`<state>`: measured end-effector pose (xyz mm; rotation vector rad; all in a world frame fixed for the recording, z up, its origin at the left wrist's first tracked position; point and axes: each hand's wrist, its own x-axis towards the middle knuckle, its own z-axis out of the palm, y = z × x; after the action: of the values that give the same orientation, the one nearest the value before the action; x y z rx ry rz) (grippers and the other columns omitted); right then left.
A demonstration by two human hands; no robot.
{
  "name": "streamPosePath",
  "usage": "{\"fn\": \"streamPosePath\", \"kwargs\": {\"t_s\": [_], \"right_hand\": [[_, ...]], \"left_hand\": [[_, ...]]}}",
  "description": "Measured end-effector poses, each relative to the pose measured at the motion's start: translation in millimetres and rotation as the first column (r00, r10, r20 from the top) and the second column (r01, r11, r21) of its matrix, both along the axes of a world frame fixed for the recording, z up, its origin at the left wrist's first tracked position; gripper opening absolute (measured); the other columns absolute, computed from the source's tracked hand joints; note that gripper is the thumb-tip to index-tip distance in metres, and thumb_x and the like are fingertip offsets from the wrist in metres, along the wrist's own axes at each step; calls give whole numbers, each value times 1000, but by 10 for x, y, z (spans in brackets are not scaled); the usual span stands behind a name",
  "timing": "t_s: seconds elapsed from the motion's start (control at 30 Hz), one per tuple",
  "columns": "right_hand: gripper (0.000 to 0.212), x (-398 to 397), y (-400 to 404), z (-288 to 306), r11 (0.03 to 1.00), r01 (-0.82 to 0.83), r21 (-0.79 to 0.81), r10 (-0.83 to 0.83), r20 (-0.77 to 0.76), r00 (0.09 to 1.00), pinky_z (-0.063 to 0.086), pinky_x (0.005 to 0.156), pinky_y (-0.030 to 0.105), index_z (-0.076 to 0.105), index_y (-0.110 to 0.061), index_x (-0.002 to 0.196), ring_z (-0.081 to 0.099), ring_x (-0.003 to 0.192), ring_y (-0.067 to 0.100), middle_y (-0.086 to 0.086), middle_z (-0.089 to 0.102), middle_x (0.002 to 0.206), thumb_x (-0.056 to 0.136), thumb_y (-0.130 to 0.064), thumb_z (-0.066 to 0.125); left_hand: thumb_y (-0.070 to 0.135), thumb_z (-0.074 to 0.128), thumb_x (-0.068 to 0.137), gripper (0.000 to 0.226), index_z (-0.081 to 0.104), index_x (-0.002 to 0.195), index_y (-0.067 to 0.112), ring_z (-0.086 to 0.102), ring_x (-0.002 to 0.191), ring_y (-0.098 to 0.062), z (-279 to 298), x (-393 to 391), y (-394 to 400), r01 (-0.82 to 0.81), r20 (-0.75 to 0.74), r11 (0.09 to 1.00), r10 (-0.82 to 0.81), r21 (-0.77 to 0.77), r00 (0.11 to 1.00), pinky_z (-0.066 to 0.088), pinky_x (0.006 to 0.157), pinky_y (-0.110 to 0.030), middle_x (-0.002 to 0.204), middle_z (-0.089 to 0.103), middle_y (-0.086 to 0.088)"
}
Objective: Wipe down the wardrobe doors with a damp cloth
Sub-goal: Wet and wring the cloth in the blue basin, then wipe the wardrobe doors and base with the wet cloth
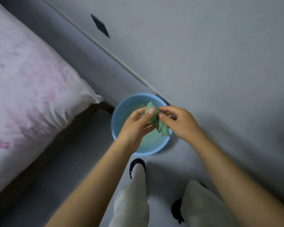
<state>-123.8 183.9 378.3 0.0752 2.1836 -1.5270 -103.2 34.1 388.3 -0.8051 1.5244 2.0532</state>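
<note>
A bed [28, 89] with a pale cover blotched in pink fills the left side, its near corner hanging over a dark frame just beside the basin. The grey floor [167, 164] carries everything else. A round light-blue basin [120, 118] stands on the floor close to the bottom edge of the wardrobe door [195, 46], a grey panel that runs across the upper right and bears a dark diamond-shaped handle [100, 25].

Above the basin, the left hand [134, 126] reaches in from the lower left, its grip closed on the near side of a green cloth [156, 122], thumb pressed on top of the bunched fabric. The cloth is crumpled and hangs between the two hands over the basin's right half, its lower end drooping toward the rim; whether it touches the basin cannot be told. The right hand [177, 122] comes in from the lower right, its grip pinched on the cloth's far side with thumb and forefingers.

Below the hands, two legs in pale trousers [134, 194] stand on the floor, each ending in a dark slipper [137, 161]; the left foot is just short of the basin's near rim.
</note>
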Motion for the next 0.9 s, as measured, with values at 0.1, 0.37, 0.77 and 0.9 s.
{"fn": "streamPosePath", "kwargs": {"t_s": [0.1, 0.37, 0.77, 0.9], "right_hand": [[18, 151, 245, 1041, 999, 22, -27, -22, -1, 1000, 49, 83, 18, 68, -22, 105, 65, 89, 4, -6, 70, 96, 91, -14, 60], [8, 768, 753, 3207, 991, 43, -127, -48, -35, 998, 55, 74, 30, 62, -24, 95, 70, 81, 13, 1, 73, 89, 89, -29, 64], [16, 2253, 1410, 4089, 921, 385, -50, -388, -102, 916, 44, 56, 17, 62, -15, 98, 60, 61, 5, 6, 64, 86, 99, -14, 46], [22, 2979, 1515, 4173, 851, 524, -39, -522, -176, 835, 36, 53, 10, 63, -28, 99, 49, 59, 0, -7, 55, 82, 101, -22, 42]], "left_hand": [[8, 67, 84, 34, 56, 115, 0, 66, 82, -20, 1072, 197, 180, -34, -53, 997, 30, -71, 998, 54, 72, -28, 92, 69, -10], [18, 62, 90, 19, 64, 105, 7, 66, 77, -18, 3137, 836, 731, -51, -177, 995, 35, -85, 984, 51, 81, -37, 84, 71, -4], [17, 48, 96, 22, 61, 107, 2, 55, 59, -13, 3991, 1621, 983, 430, -299, 897, -384, 105, 874, 44, 50, -20, 72, 60, -8], [11, 56, 89, 9, 64, 90, 7, 52, 55, -6, 4015, 1947, 1145, 593, -275, 803, -559, 55, 782, 39, 47, -14, 63, 59, -2]]}}
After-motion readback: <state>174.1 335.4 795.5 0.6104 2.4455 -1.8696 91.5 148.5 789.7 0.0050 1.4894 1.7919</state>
